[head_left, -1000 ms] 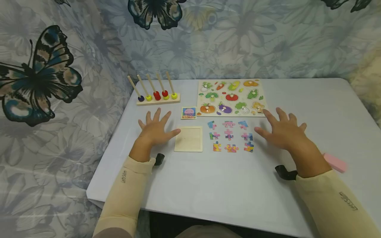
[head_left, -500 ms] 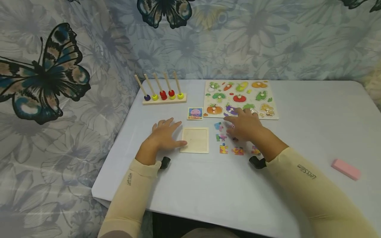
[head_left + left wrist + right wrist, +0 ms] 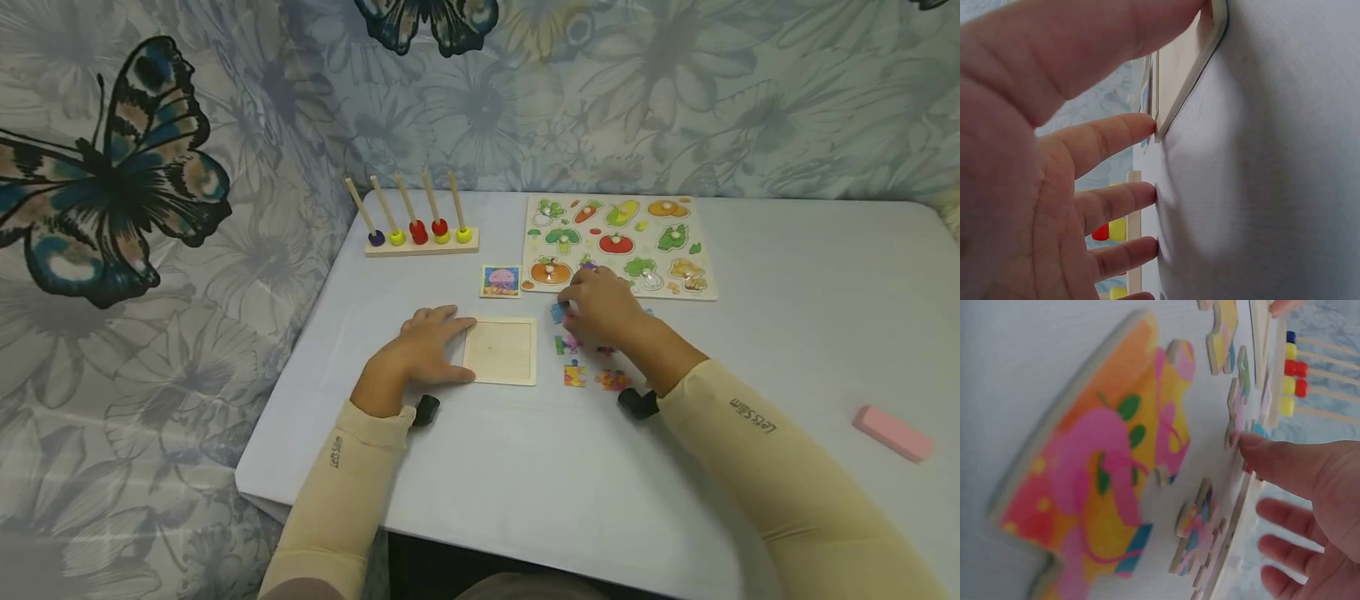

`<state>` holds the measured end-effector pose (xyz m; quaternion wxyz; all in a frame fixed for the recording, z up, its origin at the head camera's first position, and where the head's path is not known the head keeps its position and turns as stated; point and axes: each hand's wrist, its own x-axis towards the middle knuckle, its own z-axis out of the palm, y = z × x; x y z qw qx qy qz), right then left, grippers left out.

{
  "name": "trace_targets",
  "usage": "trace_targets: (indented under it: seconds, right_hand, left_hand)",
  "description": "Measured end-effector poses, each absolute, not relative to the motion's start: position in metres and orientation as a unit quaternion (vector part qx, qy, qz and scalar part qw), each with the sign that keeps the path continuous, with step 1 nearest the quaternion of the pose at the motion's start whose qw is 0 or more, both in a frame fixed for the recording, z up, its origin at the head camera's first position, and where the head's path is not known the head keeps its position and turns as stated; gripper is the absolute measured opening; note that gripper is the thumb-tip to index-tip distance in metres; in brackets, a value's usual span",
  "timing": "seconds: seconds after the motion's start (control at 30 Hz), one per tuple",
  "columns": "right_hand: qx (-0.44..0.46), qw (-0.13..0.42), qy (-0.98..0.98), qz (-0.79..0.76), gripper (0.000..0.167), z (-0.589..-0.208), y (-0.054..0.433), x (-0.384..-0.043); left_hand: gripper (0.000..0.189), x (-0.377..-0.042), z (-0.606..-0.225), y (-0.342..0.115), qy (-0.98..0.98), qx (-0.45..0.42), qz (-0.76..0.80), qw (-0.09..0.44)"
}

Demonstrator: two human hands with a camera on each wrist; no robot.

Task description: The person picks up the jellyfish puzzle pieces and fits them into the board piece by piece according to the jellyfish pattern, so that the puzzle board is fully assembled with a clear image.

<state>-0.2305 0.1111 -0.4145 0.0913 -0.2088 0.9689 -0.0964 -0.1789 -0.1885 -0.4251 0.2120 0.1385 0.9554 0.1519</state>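
Note:
My left hand (image 3: 423, 350) rests at the left side of a shallow square wooden puzzle tray (image 3: 501, 352). Its thumb and index finger are spread straight and touch two corners; the other fingertips meet the tabletop in the left wrist view. My right hand (image 3: 603, 308) reaches over the loose jigsaw pieces, thumb and index finger curled around the blue-and-pink jigsaw piece (image 3: 557, 313) at the far left. The thumb partly hides that piece in the right wrist view. Near it lie a green-and-pink piece (image 3: 567, 344) and a yellow piece (image 3: 574, 375); the hand covers others.
Behind the tray lies a small picture card (image 3: 500, 282). A vegetable peg board (image 3: 617, 225) stretches along the back, just past the right hand. A bead-and-peg stand (image 3: 422, 243) is at the back left, a pink block (image 3: 894, 433) at the right.
My right hand has swung left from beside the pieces to the far-left piece, its fingers curling in. My left hand has moved right, from above the table to the tray's edge.

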Motion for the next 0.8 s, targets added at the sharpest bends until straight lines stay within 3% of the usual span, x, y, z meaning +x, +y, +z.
trace_targets:
  seconds: [0.27,0.53,0.8]
  right_hand:
    - [-0.187,0.145,0.951,-0.198,0.018,-0.400,0.106,-0.235]
    - [-0.174,0.210,0.915,-0.297,0.015,-0.409,0.059,-0.234]
    - [-0.197,0.203,0.923,-0.261,0.009,-0.424,0.018,-0.232]
  left_hand:
    - [0.091,-0.178,-0.424,-0.189,0.954,0.132,0.168,0.211]
    - [0.095,-0.180,-0.425,-0.192,0.955,0.134,0.158,0.211]
    - [0.092,-0.182,-0.426,-0.192,0.955,0.147,0.154,0.205]
